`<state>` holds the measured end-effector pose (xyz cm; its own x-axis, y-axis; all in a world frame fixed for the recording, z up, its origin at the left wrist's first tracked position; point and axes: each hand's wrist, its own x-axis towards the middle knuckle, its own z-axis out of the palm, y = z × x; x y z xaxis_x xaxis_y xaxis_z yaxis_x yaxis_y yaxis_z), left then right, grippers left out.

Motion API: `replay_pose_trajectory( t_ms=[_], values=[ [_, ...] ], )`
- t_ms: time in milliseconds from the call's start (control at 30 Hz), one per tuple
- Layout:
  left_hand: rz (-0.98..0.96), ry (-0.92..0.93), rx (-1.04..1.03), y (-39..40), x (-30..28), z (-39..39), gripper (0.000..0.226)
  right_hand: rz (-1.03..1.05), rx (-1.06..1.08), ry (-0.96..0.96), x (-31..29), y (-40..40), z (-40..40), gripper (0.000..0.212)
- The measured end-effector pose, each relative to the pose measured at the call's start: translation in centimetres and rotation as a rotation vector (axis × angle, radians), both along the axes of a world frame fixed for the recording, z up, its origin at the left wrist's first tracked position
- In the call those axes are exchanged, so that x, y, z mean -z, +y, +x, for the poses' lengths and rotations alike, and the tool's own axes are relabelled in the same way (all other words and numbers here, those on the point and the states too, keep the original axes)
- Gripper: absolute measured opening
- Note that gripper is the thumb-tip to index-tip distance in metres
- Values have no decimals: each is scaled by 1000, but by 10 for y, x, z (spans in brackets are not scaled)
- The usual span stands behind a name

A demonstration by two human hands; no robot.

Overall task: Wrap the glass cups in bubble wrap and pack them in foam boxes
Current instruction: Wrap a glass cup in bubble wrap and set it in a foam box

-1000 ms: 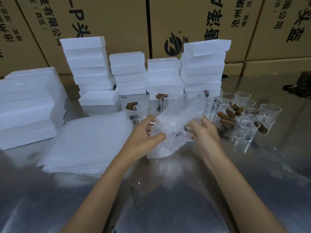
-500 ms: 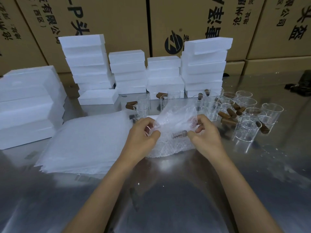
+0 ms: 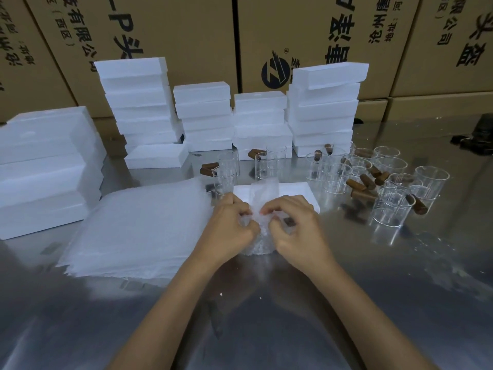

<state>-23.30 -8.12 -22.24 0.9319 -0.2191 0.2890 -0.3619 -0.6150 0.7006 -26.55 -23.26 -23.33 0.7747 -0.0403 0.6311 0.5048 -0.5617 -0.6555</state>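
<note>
Both hands (left hand [image 3: 231, 227], right hand [image 3: 296, 228]) clutch bubble-wrapped cup [image 3: 260, 236] between them.

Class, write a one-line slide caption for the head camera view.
Both hands, left hand and right hand, fold bubble wrap around a glass cup on a steel table.

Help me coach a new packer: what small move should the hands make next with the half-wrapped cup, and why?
Probably fold the loose upright flap of clear bubble wrap down over the bundle. Both the left hand and right hand pinch the wrap around the wood-handled glass cup, but that flap stands free, and the flat white foam box waits just behind.
</note>
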Motion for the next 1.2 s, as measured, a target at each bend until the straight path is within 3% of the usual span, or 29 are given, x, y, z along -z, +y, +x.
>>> replay_pose_trajectory(
  t_ms=[100,200,300,467,600,700,800,900,1000,1100,1200],
  values=[
    [-175,97,21,4,-11,-4,31,-111,11,7,3,1,-1,20],
    [-324,84,120,9,-20,-8,31,-247,18,32,4,0,-1,30],
    [-95,-106,165,9,-21,-10,17,-301,-7,54,6,-1,-2,35],
    [312,-228,230,12,-12,-8,42,137,71,-30,-1,3,-6,23],
    [403,-243,233,11,-14,-11,59,-134,61,23,1,3,-7,40],
    [308,-249,149,12,-17,-14,47,-351,81,78,6,3,-7,52],
    [219,-314,126,13,-16,-12,35,-413,77,88,10,4,-6,57],
    [169,-211,181,14,-10,-8,30,-109,58,107,11,4,-3,50],
    [255,-133,170,12,-1,-6,41,120,190,-22,9,-9,3,34],
    [291,-154,154,7,0,-7,42,206,322,24,9,-28,12,35],
    [99,-179,66,7,-7,-9,43,188,347,175,16,-41,20,34]
  ],
)
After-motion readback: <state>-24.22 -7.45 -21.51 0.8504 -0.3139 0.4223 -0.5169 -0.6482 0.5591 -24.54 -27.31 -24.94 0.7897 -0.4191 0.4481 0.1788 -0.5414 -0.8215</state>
